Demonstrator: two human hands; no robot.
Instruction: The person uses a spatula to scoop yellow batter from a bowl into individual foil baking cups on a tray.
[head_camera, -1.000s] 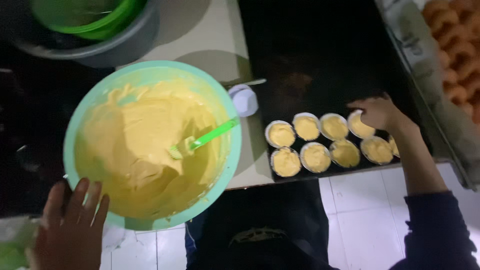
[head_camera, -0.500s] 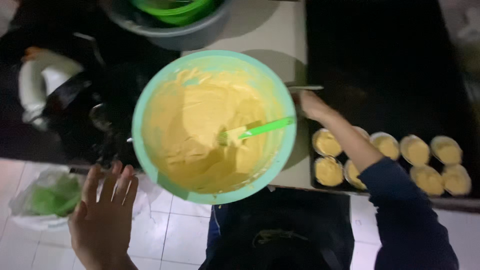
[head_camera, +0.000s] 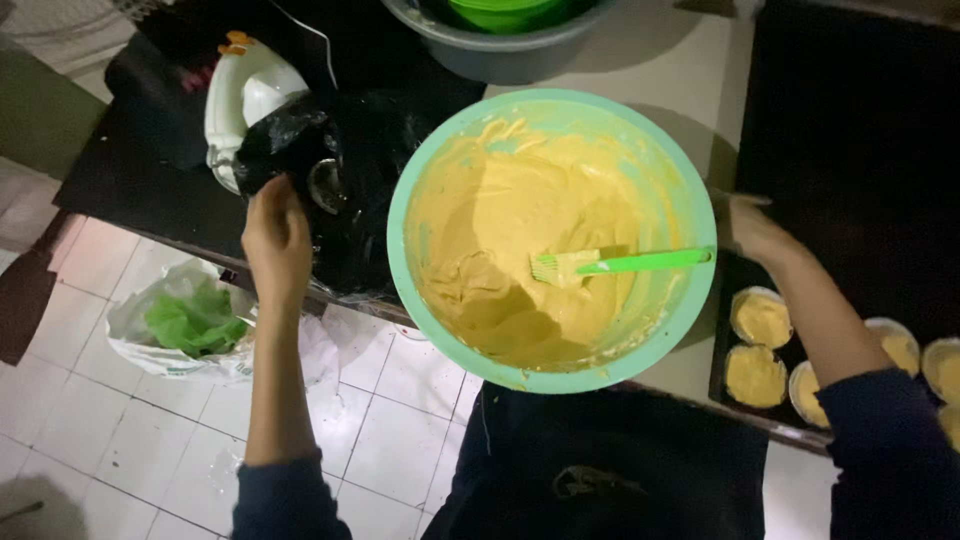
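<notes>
A mint-green bowl full of yellow batter sits on the counter's front edge. A green brush lies in the batter, its handle resting on the right rim. My left hand reaches into a black plastic bag left of the bowl, fingers against it. My right hand hovers just right of the bowl at the edge of a black baking tray; its fingers are half hidden. Several foil cups of batter stand on the tray's near corner.
A white hand mixer lies behind the black bag. A grey bowl holding something green stands at the back. On the tiled floor at left lies a white plastic bag with green contents.
The view swung left. My left hand rose from beside the bowl's lower left to the black bag. My right hand left the filled cups and moved to the bowl's right rim.
</notes>
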